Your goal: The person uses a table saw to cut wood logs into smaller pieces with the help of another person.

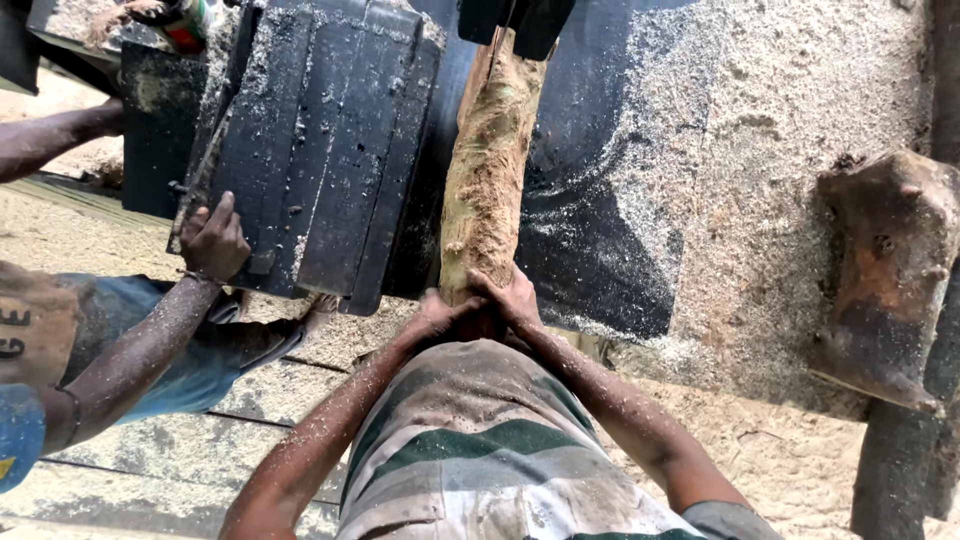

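A long rough log (487,170), coated in sawdust, runs away from me across a black machine bed (590,250). My left hand (437,313) and my right hand (510,297) both clasp its near end, side by side. The log's far end passes under a dark part (515,20) at the top of the view. My forearms are dusted with sawdust.
A co-worker at the left rests a hand (213,240) on a black ribbed metal carriage (320,140) beside the log. Sawdust covers the bed at right (760,130). A rusty metal bracket (890,270) stands at far right. Planks (170,440) lie underfoot.
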